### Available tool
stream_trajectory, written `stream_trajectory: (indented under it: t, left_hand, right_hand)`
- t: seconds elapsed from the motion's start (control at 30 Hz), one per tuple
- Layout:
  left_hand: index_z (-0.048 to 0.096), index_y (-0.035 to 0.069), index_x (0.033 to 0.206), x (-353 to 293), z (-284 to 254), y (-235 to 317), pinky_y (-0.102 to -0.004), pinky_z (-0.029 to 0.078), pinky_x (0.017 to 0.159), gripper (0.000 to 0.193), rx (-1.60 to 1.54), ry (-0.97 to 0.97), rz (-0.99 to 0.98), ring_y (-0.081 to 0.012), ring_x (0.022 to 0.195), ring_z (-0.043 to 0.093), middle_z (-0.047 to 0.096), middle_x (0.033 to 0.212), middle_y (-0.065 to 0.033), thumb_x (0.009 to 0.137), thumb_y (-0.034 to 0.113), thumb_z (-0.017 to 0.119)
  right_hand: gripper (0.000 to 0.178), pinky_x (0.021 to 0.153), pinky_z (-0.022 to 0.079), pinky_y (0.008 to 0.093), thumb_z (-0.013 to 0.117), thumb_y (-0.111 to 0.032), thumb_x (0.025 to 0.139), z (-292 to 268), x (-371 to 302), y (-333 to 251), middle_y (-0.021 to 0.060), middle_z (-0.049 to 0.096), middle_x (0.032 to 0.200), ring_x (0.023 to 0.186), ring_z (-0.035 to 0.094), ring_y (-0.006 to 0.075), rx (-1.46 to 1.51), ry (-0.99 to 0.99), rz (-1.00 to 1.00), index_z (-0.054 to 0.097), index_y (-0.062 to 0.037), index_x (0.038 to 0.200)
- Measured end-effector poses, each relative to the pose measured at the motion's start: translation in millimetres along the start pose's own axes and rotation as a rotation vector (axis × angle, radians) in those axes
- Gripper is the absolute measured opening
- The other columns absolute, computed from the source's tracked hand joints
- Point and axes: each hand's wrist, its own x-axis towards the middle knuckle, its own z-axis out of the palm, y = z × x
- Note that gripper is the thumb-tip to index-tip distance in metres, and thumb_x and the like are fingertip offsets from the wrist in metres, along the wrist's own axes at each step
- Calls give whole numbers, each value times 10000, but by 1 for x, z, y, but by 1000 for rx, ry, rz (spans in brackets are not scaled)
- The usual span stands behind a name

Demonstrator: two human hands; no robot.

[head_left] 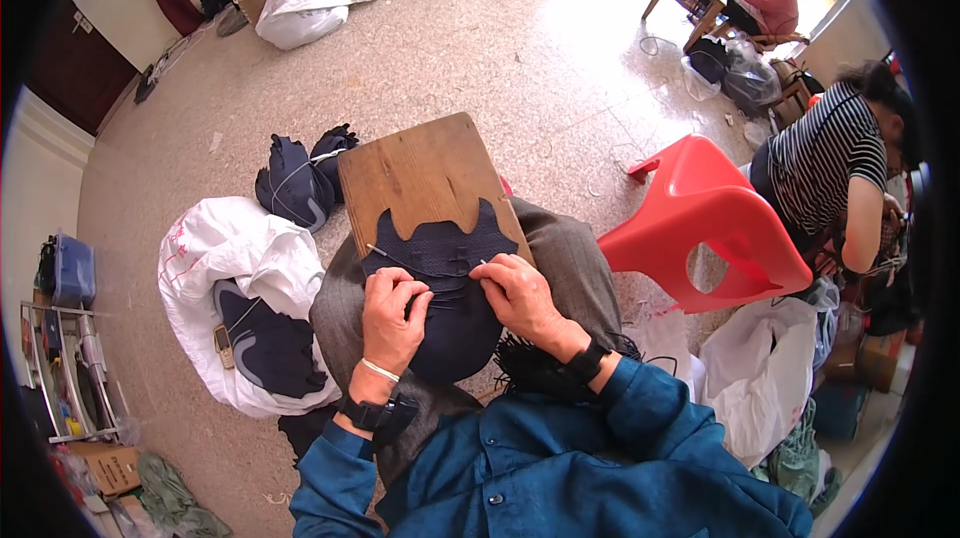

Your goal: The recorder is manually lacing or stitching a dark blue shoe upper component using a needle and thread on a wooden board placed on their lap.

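speckled floor [520,68] surrounds a wooden worktop [425,170]; left hand [391,326] and right hand [527,303] pinch dark lace [402,263] on a navy knitted shoe upper [455,341].

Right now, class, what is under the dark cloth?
The dark cloth lies partly on a wooden board, visible beyond its far edge; what is beneath its near end is covered.

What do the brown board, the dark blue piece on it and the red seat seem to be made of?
Brown board: wood, apparently, with visible grain and a slight sheen.
Dark blue piece: probably matte knitted or woven fabric; its surface looks textured.
Red seat: likely glossy moulded plastic, given its smooth curves and highlights.
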Motion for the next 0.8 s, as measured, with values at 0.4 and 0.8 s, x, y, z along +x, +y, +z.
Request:
stream_trajectory:
  t: [0.4, 0.8]
  left_hand:
    - [692, 50, 928, 0, -6, 1, -417, 478, 863, 141, 21, 4, -59, -308, 938, 599, 620, 963, -89, 806, 5, 746]
    - [672, 21, 982, -11, -1, 2, -390, 478, 910, 186, 24, 10, -79, -303, 1002, 593, 600, 1046, -117, 813, -18, 740]
  right_hand:
    - [91, 797, 541, 431, 672, -73, 899, -3, 3, -8, 117, 635, 901, 920, 654, 331, 21, -6, 4, 692, -50, 985]
    - [95, 729, 541, 446, 670, -73, 881, 12, 23, -8, 135, 554, 881, 866, 627, 341, -144, -189, -248, 586, -34, 903]
